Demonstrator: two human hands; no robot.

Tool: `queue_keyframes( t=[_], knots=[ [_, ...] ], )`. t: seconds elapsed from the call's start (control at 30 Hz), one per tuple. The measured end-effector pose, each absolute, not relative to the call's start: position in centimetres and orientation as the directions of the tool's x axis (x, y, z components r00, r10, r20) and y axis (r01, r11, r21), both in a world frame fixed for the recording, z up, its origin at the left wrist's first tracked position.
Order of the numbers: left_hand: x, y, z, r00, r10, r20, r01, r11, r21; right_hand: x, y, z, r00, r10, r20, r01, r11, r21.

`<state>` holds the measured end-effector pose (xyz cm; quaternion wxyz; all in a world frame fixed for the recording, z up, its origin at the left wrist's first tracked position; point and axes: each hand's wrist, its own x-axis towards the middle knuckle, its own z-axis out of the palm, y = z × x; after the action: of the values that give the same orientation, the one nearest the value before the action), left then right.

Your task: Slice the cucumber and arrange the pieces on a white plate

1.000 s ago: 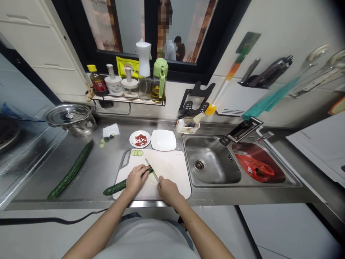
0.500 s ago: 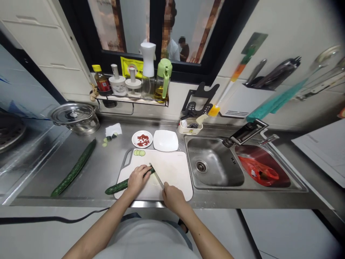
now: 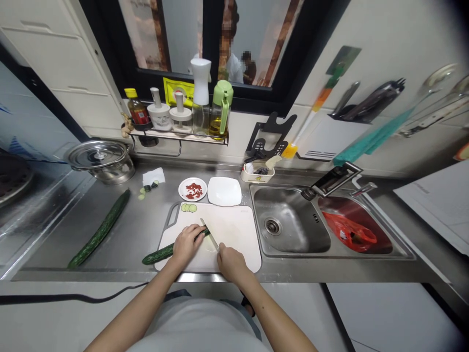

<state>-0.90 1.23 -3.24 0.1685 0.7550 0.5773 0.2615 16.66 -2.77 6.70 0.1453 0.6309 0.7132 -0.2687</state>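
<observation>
My left hand [image 3: 186, 243] presses down on a dark green cucumber [image 3: 157, 254] that lies across the white cutting board [image 3: 234, 230]. My right hand [image 3: 229, 262] is closed around the handle of a knife [image 3: 208, 234]; its blade rests against the cucumber's cut end beside my left fingers. Three thin cucumber slices [image 3: 189, 208] lie at the board's far left corner.
A second whole cucumber [image 3: 100, 230] lies on the steel counter at the left, near a lidded pot [image 3: 99, 160]. Behind the board stand a small dish of red bits [image 3: 192, 189] and a white plate [image 3: 224, 191]. A double sink [image 3: 293, 226] with a red bag [image 3: 348, 231] is at the right.
The knife and my right hand shifted slightly back and forth at the cucumber's end. My left hand stayed on the cucumber. The view moved a little.
</observation>
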Motion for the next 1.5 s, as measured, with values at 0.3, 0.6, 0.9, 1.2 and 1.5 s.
queue_keyframes(
  t=[0.3, 0.6, 0.9, 1.2, 1.5],
  knots=[
    [-0.9, 1.2, -3.4, 0.206, 0.954, 0.217, 0.783, -0.293, 0.548, 16.4, -2.6, 6.4, -0.167, 0.835, -0.524, 0.977, 0.068, -0.204],
    [-1.0, 1.2, -3.3, 0.213, 0.959, 0.188, 0.79, -0.282, 0.544, 16.4, -2.5, 6.1, -0.162, 0.838, -0.521, 0.975, 0.056, -0.214],
    [-1.0, 1.2, -3.7, 0.2, 0.959, 0.2, 0.784, -0.279, 0.555, 16.6, -2.7, 5.6, -0.142, 0.854, -0.5, 0.974, 0.031, -0.224],
    [-0.9, 1.1, -3.5, 0.174, 0.963, 0.205, 0.791, -0.26, 0.553, 17.0, -3.9, 5.9, -0.117, 0.849, -0.514, 0.979, 0.012, -0.203],
    [-0.8, 1.1, -3.4, 0.179, 0.964, 0.199, 0.79, -0.261, 0.554, 17.5, -5.2, 5.7, -0.097, 0.848, -0.52, 0.983, -0.001, -0.185]
  ],
)
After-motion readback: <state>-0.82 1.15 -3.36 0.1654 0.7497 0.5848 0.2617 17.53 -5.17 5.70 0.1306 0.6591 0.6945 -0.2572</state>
